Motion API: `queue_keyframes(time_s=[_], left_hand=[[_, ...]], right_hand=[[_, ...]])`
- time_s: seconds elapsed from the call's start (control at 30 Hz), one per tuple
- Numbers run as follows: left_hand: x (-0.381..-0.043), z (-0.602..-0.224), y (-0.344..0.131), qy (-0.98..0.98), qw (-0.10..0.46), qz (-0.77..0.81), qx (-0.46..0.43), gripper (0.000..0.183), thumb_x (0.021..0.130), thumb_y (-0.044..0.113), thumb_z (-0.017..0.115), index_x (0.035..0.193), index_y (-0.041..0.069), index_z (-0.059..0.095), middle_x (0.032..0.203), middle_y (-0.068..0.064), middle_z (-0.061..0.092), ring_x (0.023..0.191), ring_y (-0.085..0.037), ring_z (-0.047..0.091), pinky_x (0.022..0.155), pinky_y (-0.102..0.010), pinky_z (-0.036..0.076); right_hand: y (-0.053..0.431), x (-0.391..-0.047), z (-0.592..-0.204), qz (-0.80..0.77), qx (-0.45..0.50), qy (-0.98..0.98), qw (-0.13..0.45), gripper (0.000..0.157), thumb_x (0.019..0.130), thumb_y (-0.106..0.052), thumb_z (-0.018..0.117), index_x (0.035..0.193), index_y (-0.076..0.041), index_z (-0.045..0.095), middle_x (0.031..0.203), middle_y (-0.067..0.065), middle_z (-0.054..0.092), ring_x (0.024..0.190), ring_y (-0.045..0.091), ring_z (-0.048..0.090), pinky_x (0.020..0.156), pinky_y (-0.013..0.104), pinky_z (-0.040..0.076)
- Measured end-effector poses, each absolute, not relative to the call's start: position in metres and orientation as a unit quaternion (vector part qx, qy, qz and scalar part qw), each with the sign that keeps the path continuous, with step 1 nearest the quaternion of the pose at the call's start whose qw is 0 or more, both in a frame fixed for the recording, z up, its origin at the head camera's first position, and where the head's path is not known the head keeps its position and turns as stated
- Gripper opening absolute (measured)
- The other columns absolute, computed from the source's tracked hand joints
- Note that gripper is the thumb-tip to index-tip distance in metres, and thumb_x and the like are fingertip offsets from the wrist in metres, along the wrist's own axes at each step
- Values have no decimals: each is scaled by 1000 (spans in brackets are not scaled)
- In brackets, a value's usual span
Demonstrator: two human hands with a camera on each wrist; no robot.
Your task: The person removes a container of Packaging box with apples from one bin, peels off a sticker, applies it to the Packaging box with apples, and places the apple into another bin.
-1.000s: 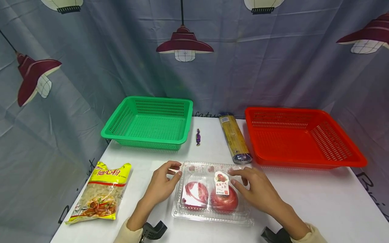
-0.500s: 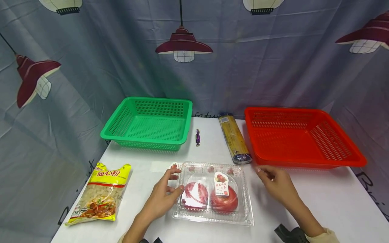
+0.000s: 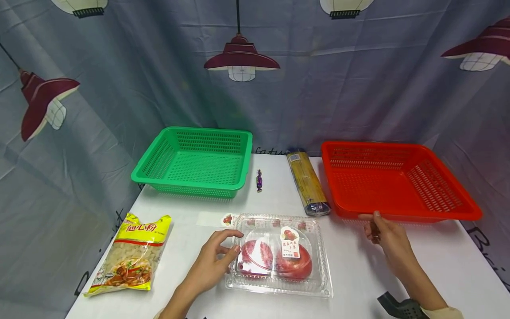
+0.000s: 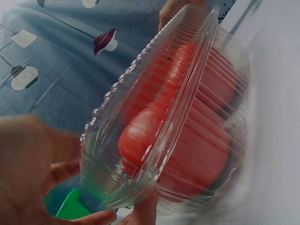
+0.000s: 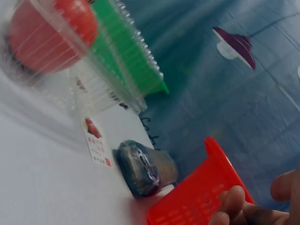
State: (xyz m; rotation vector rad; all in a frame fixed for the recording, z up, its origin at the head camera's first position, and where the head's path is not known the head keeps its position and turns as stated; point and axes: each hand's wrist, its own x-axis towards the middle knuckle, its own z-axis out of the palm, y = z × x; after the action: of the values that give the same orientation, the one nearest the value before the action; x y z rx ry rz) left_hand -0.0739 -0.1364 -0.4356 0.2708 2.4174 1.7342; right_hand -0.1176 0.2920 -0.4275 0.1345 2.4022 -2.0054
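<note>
A clear plastic clamshell box holding two round red fruits sits closed at the table's front middle, a white fruit-printed label showing over its top. My left hand is at its left side, fingers loosely bent, the index finger and thumb overlapping the rim. In the left wrist view, fingertips show right at the rim's corner. Well right of the box, my right hand hovers by the front of the red basket, fingers loosely curled with nothing in them.
A green basket stands at the back left. Between the baskets lie a small purple-wrapped candy and a long yellow packet. A yellow food bag rests at the left, and a printed paper strip extends behind the box.
My right hand has left the box's right side and moved right, toward the red basket. My left hand stays near the box's left edge, and the box keeps its place.
</note>
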Motion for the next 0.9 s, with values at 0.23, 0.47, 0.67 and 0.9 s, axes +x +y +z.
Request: queue_keyframes(time_s=[0.23,0.47,0.67,0.9], left_hand=[[-73,-435,-136,801,86,586,87,39,93,17,70,129,21,58,137,-9,43,98,-36,59,51,-35,55],[-72,-434,-134,804,73,583,90,41,90,6,69,127,19,59,135,-9,45,93,-31,60,51,-35,55],[-71,-431,-133,803,60,587,84,41,88,2,70,126,16,61,132,-10,48,83,-24,63,50,-34,54],[-71,-429,-131,800,58,593,73,40,87,2,70,124,16,62,128,-12,49,79,-21,66,49,-34,54]], right_hand=[[301,-123,-433,-736,53,675,33,45,102,-40,48,98,-1,70,75,1,58,68,14,54,60,24,46],[301,-128,-442,-782,62,620,22,35,102,-32,52,84,-4,64,71,3,52,68,15,51,62,25,45],[300,-129,-444,-767,77,637,8,33,101,-32,55,82,-6,63,69,3,51,67,14,51,60,25,44],[300,-129,-446,-770,76,634,2,30,101,-30,55,81,-10,65,67,4,48,64,14,49,59,25,44]])
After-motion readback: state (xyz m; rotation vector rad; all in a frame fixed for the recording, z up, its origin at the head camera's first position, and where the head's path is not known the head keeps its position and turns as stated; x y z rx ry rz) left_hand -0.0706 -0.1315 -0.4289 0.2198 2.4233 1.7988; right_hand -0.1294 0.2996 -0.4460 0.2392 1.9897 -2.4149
